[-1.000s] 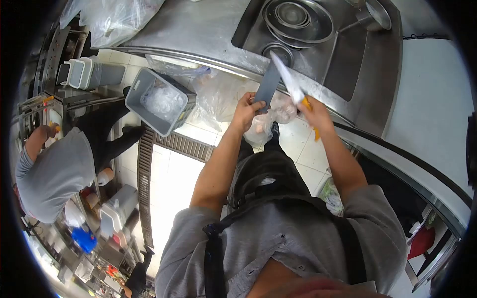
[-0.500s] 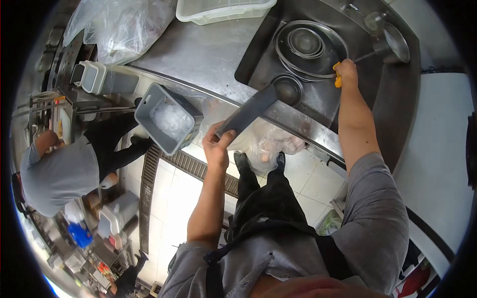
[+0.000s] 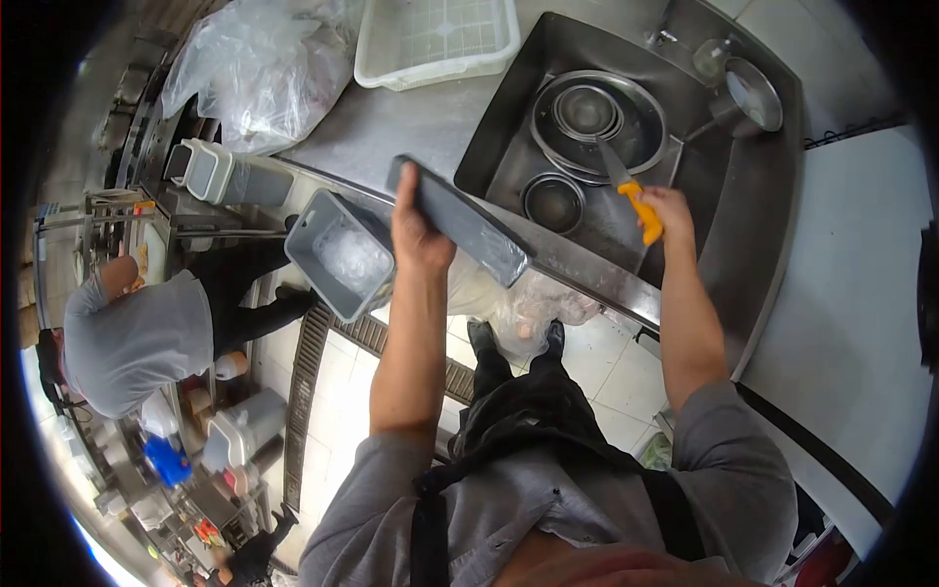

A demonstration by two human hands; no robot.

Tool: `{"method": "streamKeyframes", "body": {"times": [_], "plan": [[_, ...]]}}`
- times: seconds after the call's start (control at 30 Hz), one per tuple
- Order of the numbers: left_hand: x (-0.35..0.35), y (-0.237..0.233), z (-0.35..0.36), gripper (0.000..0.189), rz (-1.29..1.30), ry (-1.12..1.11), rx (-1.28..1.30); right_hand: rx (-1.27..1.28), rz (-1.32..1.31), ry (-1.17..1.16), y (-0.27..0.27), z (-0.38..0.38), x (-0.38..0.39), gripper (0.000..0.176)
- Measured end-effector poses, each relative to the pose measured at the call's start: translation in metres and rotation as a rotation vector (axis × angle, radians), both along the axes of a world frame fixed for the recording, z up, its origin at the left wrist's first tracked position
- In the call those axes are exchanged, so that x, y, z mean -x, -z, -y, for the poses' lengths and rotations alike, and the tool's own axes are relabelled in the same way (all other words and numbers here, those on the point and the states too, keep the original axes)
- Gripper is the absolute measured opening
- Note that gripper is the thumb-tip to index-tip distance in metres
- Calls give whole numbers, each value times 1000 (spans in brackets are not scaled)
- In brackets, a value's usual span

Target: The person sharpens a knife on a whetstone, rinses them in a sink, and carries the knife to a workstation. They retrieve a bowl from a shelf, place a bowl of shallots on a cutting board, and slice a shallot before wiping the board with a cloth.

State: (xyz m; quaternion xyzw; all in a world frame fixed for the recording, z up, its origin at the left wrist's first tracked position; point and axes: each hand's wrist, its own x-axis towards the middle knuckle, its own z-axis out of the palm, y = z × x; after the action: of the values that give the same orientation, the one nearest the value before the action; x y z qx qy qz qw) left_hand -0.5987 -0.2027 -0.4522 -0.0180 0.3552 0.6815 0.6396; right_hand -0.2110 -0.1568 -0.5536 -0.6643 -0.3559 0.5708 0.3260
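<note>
My left hand (image 3: 419,227) grips a long dark grey block, which looks like a whetstone (image 3: 474,230), with a wet shine at its near end. The stone is held aslant above the counter's front edge. In my right hand (image 3: 670,213) is a knife (image 3: 643,210) with a yellow handle, its blade pointing away from me over the sink (image 3: 646,230). Below the blade, a wide metal bowl (image 3: 650,112) holds smaller round metal bowls (image 3: 587,111). Another small bowl (image 3: 554,203) sits nearer me on the sink floor.
A white plastic basket (image 3: 440,70) and a clear plastic bag (image 3: 264,83) lie on the steel counter (image 3: 391,122). A grey bin (image 3: 339,256) with clear plastic inside stands below. A metal pan (image 3: 748,98) is at the sink's right. Another person (image 3: 147,333) works at left.
The whetstone has swung round, its near end now pointing right. My right hand has lifted the knife from the bowl's rim, so blade and handle show. The view has shifted slightly.
</note>
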Motion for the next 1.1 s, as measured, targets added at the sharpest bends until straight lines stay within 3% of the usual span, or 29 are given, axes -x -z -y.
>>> {"method": "streamKeyframes", "body": {"times": [0.1,0.17,0.23,0.3,0.37,0.4,0.47,0.57,0.63,0.73,0.87,0.9,0.97,1.03,1.07,1.1], "plan": [[-37,-21,12,33,-24,419,-91,-92,-91,99,-30,61,8,32],[-65,16,45,33,-30,511,-26,-159,-39,164,-29,82,14,36],[-85,35,70,30,-209,595,148,-197,12,221,-32,105,26,40],[-91,60,75,33,-230,627,184,-164,194,60,-41,128,33,50],[-91,63,73,39,-322,810,269,-94,197,-39,-37,157,33,54],[-85,60,76,42,-286,849,255,-235,302,-142,-32,172,32,54],[-76,55,88,43,-246,844,257,-424,373,-302,-40,199,34,55],[-70,61,102,38,-246,826,252,-280,443,-478,-71,234,40,52],[-65,66,103,39,-108,801,281,-312,399,-506,-69,251,40,49],[-68,74,113,42,-179,777,311,-260,622,-677,-78,252,51,41],[-63,83,120,44,-214,763,315,-419,694,-690,-25,193,84,41],[-62,85,120,44,-212,763,322,-362,734,-733,-27,169,99,45],[-62,86,120,42,-216,766,329,-503,713,-689,-20,145,112,43],[-62,86,123,41,-208,760,299,-435,711,-593,-27,135,117,41],[-60,86,122,40,-211,758,271,-546,736,-548,-31,152,112,41],[-59,87,121,40,-204,755,266,-487,754,-586,-38,173,102,41]]}}
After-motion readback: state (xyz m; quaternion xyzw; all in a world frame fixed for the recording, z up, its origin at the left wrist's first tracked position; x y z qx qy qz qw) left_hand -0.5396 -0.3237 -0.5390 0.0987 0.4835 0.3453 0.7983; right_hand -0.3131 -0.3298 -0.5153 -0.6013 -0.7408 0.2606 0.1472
